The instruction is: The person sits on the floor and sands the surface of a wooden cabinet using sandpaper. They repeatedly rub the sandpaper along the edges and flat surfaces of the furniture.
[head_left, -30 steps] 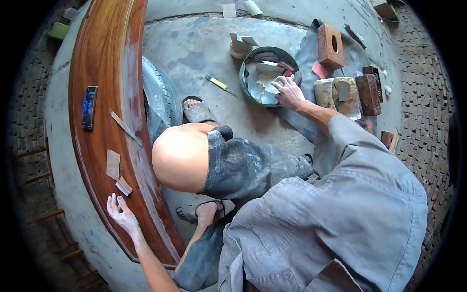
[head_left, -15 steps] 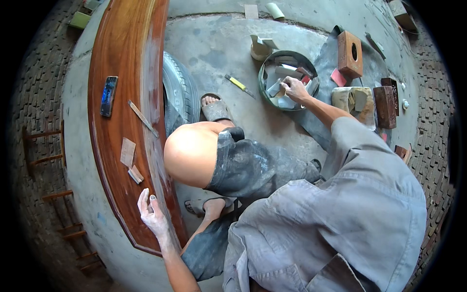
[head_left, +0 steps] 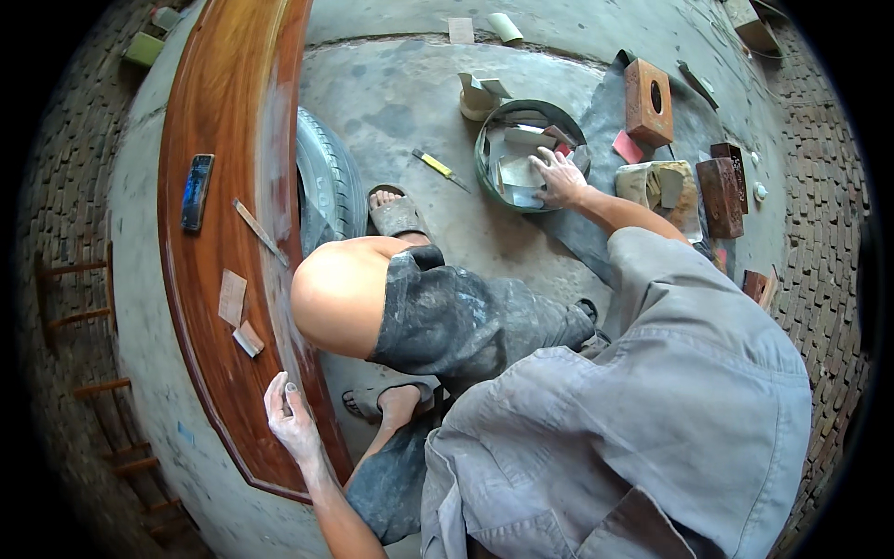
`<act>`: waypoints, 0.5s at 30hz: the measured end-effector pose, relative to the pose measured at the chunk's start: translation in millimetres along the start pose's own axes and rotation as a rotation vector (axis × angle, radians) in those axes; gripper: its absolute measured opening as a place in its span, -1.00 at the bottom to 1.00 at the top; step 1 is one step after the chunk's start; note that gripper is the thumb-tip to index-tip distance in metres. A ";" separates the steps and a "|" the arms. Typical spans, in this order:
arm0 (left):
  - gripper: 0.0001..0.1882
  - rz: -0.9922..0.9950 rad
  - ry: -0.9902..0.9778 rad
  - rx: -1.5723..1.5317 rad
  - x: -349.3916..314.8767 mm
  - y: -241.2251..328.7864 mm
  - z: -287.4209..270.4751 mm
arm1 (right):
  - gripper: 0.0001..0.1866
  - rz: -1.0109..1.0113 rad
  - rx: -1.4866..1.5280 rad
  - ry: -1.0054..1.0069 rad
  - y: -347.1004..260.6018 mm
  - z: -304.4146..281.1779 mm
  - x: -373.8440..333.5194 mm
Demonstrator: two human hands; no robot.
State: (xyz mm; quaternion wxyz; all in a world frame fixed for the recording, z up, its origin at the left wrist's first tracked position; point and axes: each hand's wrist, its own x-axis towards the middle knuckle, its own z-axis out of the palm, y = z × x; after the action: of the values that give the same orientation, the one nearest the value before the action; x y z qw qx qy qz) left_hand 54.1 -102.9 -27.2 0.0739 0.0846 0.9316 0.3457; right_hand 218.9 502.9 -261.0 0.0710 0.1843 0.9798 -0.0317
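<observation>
My right hand (head_left: 560, 179) reaches over the near right rim of a round dark green tub (head_left: 481, 172), its fingers spread and touching loose pieces of sandpaper (head_left: 518, 171) inside. The fingertips do not visibly grip any piece. Dusted white, my left hand (head_left: 292, 424) hovers at the near end of a polished reddish-brown wooden panel (head_left: 219, 307), its fingers loosely bent and apart with nothing in them. Just beyond it on the panel lie a small folded piece of sandpaper (head_left: 249, 339) and a flat sandpaper sheet (head_left: 232, 297).
A phone (head_left: 196, 192) and a thin flat strip (head_left: 260, 232) lie on the panel, with a tyre (head_left: 328, 182) beside it. On the floor are a yellow utility knife (head_left: 440, 170), a wooden tissue box (head_left: 648, 102), a stained plastic container (head_left: 684, 210) and dark wooden blocks (head_left: 720, 197).
My right hand has gone from bent fingers above the tub to spread fingers among the sandpaper pieces. My left hand has barely moved. The whole view has shifted slightly.
</observation>
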 end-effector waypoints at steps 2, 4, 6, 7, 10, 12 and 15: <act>-0.72 -0.051 0.008 -0.024 -4.4 -2.8 -0.4 | -0.66 -0.021 -0.069 -0.013 -5.8 7.9 -3.6; -0.72 -0.046 0.003 -0.014 -4.0 -5.5 1.0 | -0.74 -0.051 -0.076 -0.059 1.4 9.5 -4.1; -0.72 -0.028 0.000 -0.005 -2.8 -5.6 1.8 | -0.80 0.042 0.024 -0.035 9.5 5.4 -0.5; -0.73 -0.013 0.001 -0.001 -1.3 -5.8 2.3 | -0.80 0.083 0.089 -0.022 13.6 3.3 2.4; -0.73 0.002 0.000 0.002 4.3 -5.2 4.3 | -0.67 0.037 0.148 -0.025 17.5 -7.5 1.0; -0.74 0.012 -0.008 -0.003 8.3 -2.9 7.0 | -0.53 -0.041 0.101 -0.027 15.2 -11.6 -3.2; -0.74 0.037 -0.022 -0.032 13.8 1.6 11.5 | -0.44 0.063 0.034 -0.165 0.8 -4.4 5.8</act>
State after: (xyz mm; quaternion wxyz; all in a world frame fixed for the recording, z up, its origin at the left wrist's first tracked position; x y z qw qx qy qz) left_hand 43.1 -91.5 -35.8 0.0791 0.1042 0.9234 0.3609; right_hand 213.2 506.1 -257.5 0.1491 0.2132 0.9636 -0.0612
